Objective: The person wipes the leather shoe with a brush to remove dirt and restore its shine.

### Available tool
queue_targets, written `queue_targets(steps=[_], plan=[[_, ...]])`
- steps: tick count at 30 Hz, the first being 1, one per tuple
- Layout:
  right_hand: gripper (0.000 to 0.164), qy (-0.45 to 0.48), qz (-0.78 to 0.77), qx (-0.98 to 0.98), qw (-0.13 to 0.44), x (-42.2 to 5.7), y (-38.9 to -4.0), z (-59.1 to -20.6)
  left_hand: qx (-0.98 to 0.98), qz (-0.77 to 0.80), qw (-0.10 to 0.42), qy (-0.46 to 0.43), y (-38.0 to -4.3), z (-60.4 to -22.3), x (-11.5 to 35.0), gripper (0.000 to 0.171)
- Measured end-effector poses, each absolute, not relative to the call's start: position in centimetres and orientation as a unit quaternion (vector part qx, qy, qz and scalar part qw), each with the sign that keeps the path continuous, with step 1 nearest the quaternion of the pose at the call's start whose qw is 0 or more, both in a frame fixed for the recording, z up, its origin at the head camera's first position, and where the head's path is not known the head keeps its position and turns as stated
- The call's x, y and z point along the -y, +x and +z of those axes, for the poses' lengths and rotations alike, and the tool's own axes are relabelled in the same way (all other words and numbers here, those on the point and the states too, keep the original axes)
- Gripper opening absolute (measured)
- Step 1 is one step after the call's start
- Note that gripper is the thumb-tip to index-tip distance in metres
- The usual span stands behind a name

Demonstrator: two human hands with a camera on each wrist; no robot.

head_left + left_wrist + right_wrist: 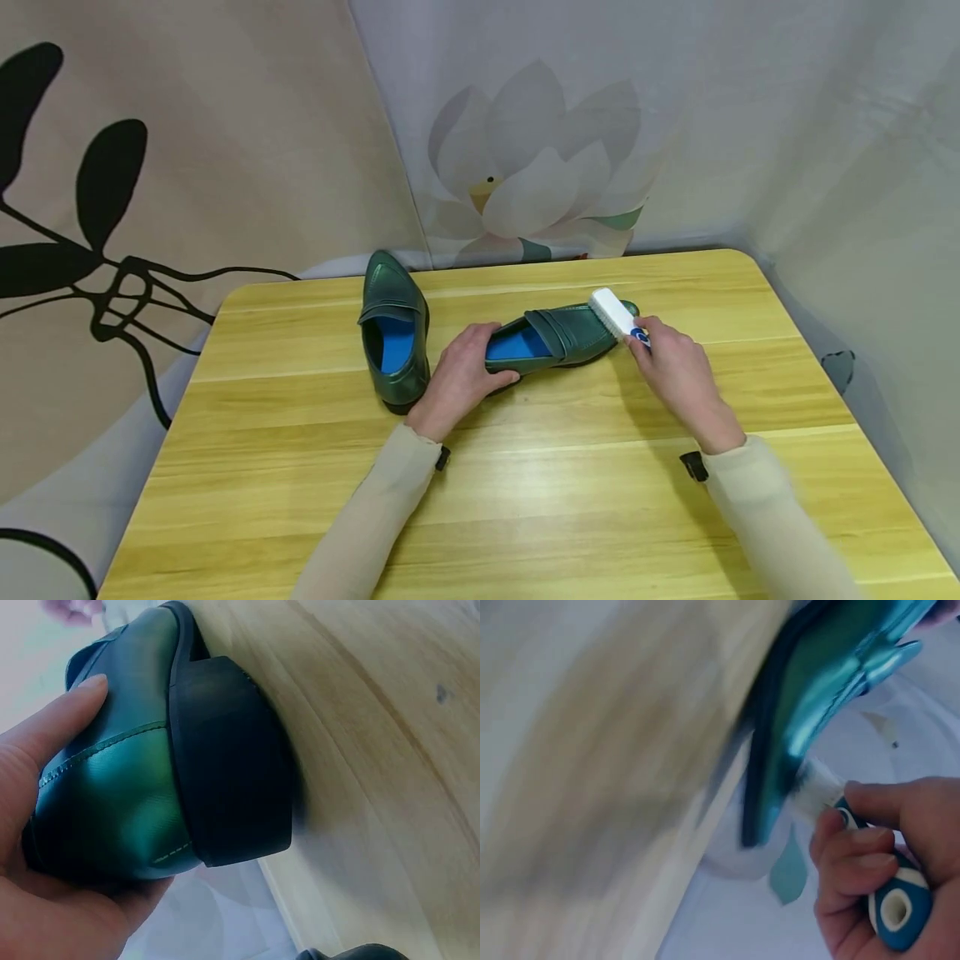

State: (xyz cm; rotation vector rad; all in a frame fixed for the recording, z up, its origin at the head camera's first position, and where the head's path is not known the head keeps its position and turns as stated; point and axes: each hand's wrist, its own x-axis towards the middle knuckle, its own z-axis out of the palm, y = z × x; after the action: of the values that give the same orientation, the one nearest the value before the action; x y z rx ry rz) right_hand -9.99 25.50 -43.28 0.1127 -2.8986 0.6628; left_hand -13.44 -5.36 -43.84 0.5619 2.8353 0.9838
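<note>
A green loafer (pixel 577 333) with a blue insole lies on the table, toe to the right. My left hand (pixel 467 367) grips its heel end; in the left wrist view the thumb lies along the side of the green heel (pixel 127 802), above the dark sole block (pixel 229 765). My right hand (pixel 678 367) holds a white-and-blue brush (pixel 613 312) by its handle. The bristles touch the upper near the toe. In the right wrist view the fingers curl round the blue-and-white handle (pixel 900 907), and the bristles (pixel 817 789) meet the shoe's toe (pixel 780 787).
A second green loafer (pixel 393 333) stands to the left of my left hand, toe pointing to the back. The wooden table (pixel 525 517) reaches back to a hanging cloth (pixel 540 150) printed with a flower. Dark wristbands (pixel 694 467) are on both wrists.
</note>
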Motion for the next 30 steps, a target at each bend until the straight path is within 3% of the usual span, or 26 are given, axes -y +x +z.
queue_targets(steps=[8, 19, 30], plan=[[0.039, 0.057, 0.267, 0.962, 0.027, -23.0, -10.7, -42.5, -0.931, 0.270, -0.009, 0.244, -13.7, -43.5, 4.9, 0.067], [0.041, 0.010, 0.262, 0.964, 0.040, -26.6, -9.8, -41.9, -0.921, 0.235, -0.080, 0.301, -13.4, -44.1, 5.2, 0.066], [0.047, -0.040, 0.262, 0.963, 0.040, -30.2, -8.2, -41.7, -0.932, 0.215, -0.068, 0.284, -12.2, -44.0, 5.2, 0.074]])
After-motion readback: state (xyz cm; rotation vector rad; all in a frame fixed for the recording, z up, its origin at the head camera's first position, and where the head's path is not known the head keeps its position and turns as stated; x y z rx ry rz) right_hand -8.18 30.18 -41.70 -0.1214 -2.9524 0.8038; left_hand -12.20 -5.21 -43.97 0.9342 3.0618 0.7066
